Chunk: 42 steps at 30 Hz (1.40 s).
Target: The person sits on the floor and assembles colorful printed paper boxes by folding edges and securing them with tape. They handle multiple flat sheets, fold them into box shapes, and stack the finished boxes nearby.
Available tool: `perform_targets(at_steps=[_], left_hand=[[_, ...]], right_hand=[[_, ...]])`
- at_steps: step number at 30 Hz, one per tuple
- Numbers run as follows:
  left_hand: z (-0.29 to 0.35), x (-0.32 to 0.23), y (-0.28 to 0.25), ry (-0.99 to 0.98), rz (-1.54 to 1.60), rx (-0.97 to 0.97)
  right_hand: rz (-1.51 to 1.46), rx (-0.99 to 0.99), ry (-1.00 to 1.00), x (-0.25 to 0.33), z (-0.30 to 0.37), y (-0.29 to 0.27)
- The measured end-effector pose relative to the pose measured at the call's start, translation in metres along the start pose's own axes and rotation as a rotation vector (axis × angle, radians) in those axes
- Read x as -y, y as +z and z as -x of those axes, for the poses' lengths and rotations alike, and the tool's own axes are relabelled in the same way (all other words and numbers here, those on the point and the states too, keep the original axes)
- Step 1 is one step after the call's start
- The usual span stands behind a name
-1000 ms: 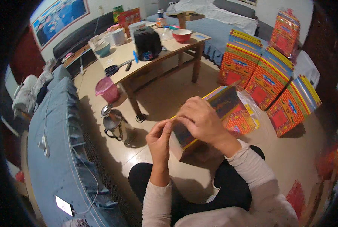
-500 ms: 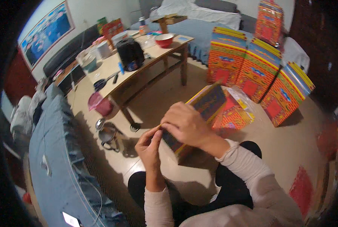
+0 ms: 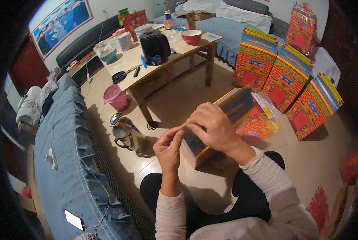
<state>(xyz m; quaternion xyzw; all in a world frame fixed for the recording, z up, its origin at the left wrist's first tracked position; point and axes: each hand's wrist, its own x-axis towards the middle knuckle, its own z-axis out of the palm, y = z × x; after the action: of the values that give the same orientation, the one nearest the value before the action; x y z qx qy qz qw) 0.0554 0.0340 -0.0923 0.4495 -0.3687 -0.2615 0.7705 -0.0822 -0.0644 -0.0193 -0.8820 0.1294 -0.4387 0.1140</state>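
Note:
A printed cardboard box point(image 3: 237, 105) with dark blue panels and yellow edges stands tilted on the floor in front of my knees. My left hand point(image 3: 169, 149) is closed in a pinch, thumb against fingers, at a thin yellow edge at the box's near left corner. Right beside it, my right hand point(image 3: 214, 127) pinches the same edge, its fingertips almost meeting those of the left. The right hand hides part of the box behind it. Beyond the box lie a brick-patterned printed sheet point(image 3: 253, 125) and clear plastic wrap point(image 3: 275, 111).
Several brick-patterned cardboard pieces point(image 3: 255, 60) stand upright at the back right. A wooden table point(image 3: 127, 82) holds a black appliance point(image 3: 155, 47), a red bowl point(image 3: 191, 37) and scissors point(image 3: 125, 75). A steel kettle point(image 3: 127, 134) and pink basket point(image 3: 116, 97) stand left, near the blue sofa point(image 3: 63, 160).
The view has shifted, so the room appears farther right and slightly lower. Both hands keep their pinch at the box edge, with little visible change between them.

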Motion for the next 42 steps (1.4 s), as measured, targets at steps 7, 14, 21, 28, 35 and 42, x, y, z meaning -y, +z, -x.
perform_targets(at_steps=[7,14,21,28,35,42], left_hand=[[0.003,-0.001,0.004,0.116,-0.171,-0.069],[0.006,0.001,0.006,0.108,-0.160,-0.107],[0.005,0.009,0.003,0.165,-0.211,-0.089],[0.008,-0.003,0.017,0.121,-0.111,-0.155],[0.007,0.007,0.007,0.180,-0.226,-0.105],[0.004,-0.008,-0.005,0.271,-0.156,-0.188]], right_hand=[[-0.033,0.007,-0.037,0.001,0.000,-0.004],[0.140,-0.292,0.006,-0.056,0.003,-0.065],[0.296,-0.146,0.439,-0.158,0.027,-0.127],[0.105,0.076,0.418,-0.197,0.026,-0.141],[0.254,0.237,0.313,-0.210,0.013,-0.155],[0.200,0.279,0.194,-0.179,-0.003,-0.163]])
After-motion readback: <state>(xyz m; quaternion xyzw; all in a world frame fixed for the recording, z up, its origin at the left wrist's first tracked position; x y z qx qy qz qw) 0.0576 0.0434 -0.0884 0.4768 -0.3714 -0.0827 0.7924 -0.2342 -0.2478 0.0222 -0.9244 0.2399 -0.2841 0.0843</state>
